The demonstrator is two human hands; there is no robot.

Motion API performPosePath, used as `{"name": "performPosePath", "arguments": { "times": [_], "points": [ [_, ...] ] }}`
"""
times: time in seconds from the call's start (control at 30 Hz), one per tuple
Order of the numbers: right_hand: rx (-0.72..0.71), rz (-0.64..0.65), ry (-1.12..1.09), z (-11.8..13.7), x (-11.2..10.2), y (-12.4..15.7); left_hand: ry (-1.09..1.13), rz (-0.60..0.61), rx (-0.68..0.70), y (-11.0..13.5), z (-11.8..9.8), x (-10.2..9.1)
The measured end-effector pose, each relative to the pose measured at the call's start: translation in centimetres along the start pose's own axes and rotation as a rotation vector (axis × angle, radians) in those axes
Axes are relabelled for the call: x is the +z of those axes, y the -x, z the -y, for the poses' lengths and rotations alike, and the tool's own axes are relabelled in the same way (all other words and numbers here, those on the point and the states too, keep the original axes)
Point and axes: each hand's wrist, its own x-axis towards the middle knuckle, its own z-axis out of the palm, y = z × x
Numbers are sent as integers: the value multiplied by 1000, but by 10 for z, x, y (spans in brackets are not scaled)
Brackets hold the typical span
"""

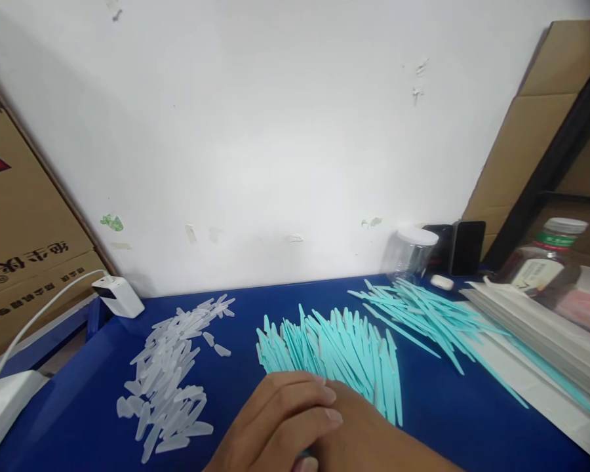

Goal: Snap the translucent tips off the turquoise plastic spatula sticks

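My left hand (280,419) and my right hand (373,439) meet at the bottom middle, over the blue table (447,406). The left hand's fingers are pressed together and curl across the right hand. What they hold is hidden. The right hand's fingers are covered, apart from one fingertip at the bottom edge. Just beyond the hands lies a fanned pile of teal plastic sticks (334,347). A second teal pile (423,311) lies further right. To the left is a heap of translucent white caps (170,380).
A clear jar with a white lid (410,252), a dark phone (467,246) and a small white case (441,282) stand by the wall. At the right are stacked white packets (545,334) and a bottle (545,262). A white charger (118,295) and cardboard box (19,236) are left.
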Motion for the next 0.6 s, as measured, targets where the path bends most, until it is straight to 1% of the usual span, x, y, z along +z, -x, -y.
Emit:
{"name": "performPosePath", "arguments": {
  "times": [0.07,0.13,0.23,0.3,0.4,0.5,0.6],
  "points": [
    [17,-4,14,-1,2,3,-46,46,43,1,2,0],
    [16,23,56,-1,4,3,-74,69,31,2,3,2],
    [4,46,119,0,5,1,-93,21,-12,3,2,6],
    [0,56,148,1,5,-3,-123,11,-5,4,3,6],
    [-29,154,196,4,3,-11,-171,45,23,5,7,4],
    [-59,249,239,8,2,-19,-194,-9,32,7,12,0],
    [-72,269,310,14,2,-23,-263,-75,15,10,12,-4]
  ]
}}
